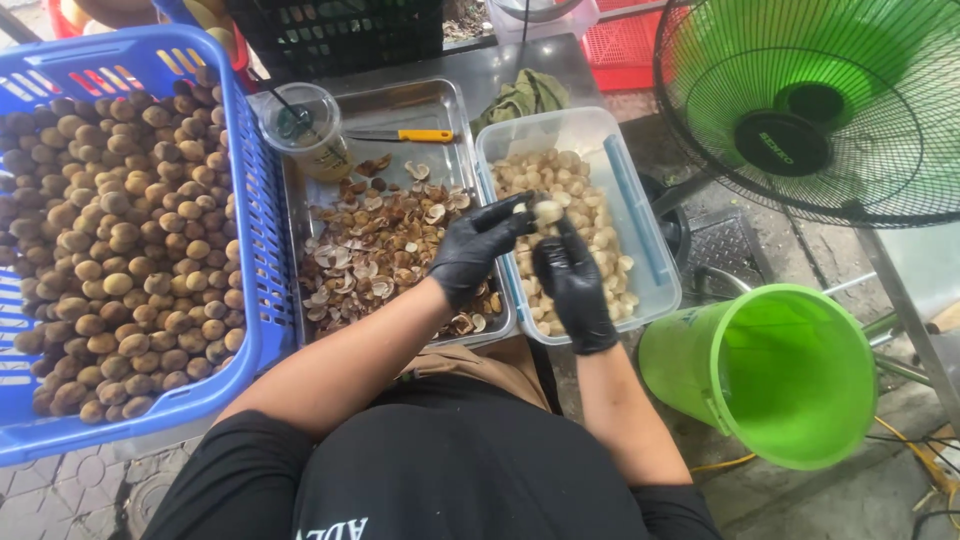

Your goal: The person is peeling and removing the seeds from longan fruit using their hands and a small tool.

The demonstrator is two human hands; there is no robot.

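Both my hands wear black gloves and meet over a clear plastic tub (648,262) of peeled pale fruit. My left hand (478,248) and my right hand (573,282) pinch one peeled whitish fruit (546,211) between their fingertips. Left of the tub, a metal tray (440,100) holds a heap of brown shells (372,258). At far left stands a blue plastic basket (252,200) full of round brown unpeeled fruit (110,230).
A plastic cup with lid and straw (305,128) and a yellow-handled knife (402,136) sit at the tray's far end. A green bucket (775,370) stands at right under a green fan (820,100). A green cloth (527,95) lies behind the tub.
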